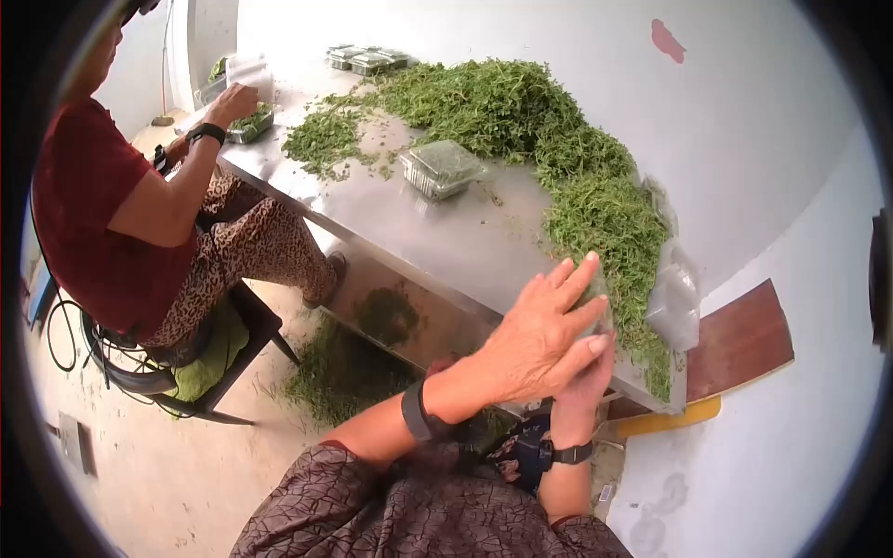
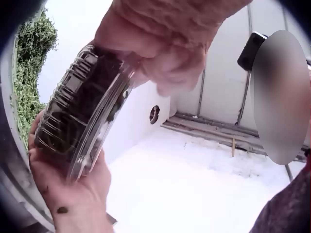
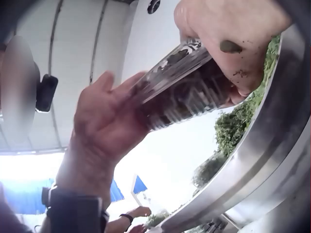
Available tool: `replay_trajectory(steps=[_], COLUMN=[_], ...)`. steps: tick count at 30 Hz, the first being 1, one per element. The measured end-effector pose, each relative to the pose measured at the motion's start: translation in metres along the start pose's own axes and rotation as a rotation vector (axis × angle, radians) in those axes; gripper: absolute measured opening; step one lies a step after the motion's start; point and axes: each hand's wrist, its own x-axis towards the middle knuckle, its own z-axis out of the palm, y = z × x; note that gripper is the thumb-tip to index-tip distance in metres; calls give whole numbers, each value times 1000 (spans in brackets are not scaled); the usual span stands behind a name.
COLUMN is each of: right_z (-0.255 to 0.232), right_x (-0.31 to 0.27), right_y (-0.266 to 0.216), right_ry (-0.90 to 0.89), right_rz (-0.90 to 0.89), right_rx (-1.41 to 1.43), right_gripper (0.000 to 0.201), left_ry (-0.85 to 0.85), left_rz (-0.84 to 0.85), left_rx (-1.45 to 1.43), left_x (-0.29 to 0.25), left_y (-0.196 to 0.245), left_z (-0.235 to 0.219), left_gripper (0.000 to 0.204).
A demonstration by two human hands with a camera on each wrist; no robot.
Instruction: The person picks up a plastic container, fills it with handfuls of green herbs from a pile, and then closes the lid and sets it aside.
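Crackle-patterned cloth of a shirt (image 1: 419, 521) lay nearest, cut off by the bottom of the head view. Beyond it, the box (image 2: 73, 102) was held tilted between two hands, near the end of the worktop (image 1: 419, 223). The right hand (image 1: 586, 383) cupped it from beneath, fingers bent round it; the left hand (image 1: 544, 339) pressed the opposite end, its fingers long and spread. Seen from the head, the left hand hid nearly all of the box and much of the right palm, and how firmly the lid sat could not be told. The box's clear plastic walls were ribbed below a flat rim; dark contents showed through, too dim to make out. A green scrap (image 3: 231, 47) clung to the right hand. Tangled greens (image 1: 493, 102) curved in a heap along the wall side, with translucent packs (image 1: 674, 298) beside them. A second box (image 1: 442, 167) stood on the smooth, shiny worktop, well apart from both hands. Another person (image 1: 102, 214), cut off at the view's dark edge, partly covered an open tub (image 1: 246, 130) of greens.
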Motion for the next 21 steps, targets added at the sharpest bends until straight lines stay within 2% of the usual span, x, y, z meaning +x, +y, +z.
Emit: replay_trajectory(steps=[2, 3, 5, 6, 8, 9, 11, 12, 15, 17, 19, 21], right_z=[-3, 5, 13, 20, 31, 28, 25, 30, 38, 36, 36, 34], right_x=[0, 5, 2, 3, 3, 1, 9, 10, 16, 17, 15, 7], right_y=[-5, 6, -2, -1, 5, 5, 5, 4, 5, 12, 19, 27], right_ry=[85, 84, 14, 54, 124, 139, 36, 53, 120, 67, 16, 123], right_rz=[21, -3, 14, 19, -5, 2, -22, -65, -184, -211, -236, -346], right_rx=[55, 55, 11, 1, -79, -89, 54, 20, -22, -64, -105, -355], right_gripper=[57, 57, 57, 57, 55, 55, 56, 58, 56, 56, 56, 57], left_ry=[-153, -163, 203, 186, 159, 156, 498, 495, 569, 547, 660, 670], left_rz=[-76, -54, -26, -50, -152, -165, -208, -204, -331, -234, -256, -302], left_rx=[-157, -160, -371, -400, -175, -189, -721, -725, -975, -748, -793, -767], left_x=[1, -3, -5, -7, -12, -13, -9, -9, -16, -19, -15, -14], left_y=[2, -8, -13, -15, -22, -26, -36, -38, -35, -28, -26, -39], left_z=[-6, -21, -27, -24, -15, -12, -12, -8, 13, 36, 42, 36], left_gripper=[58, 58, 56, 56, 56, 56, 65, 65, 70, 66, 64, 61])
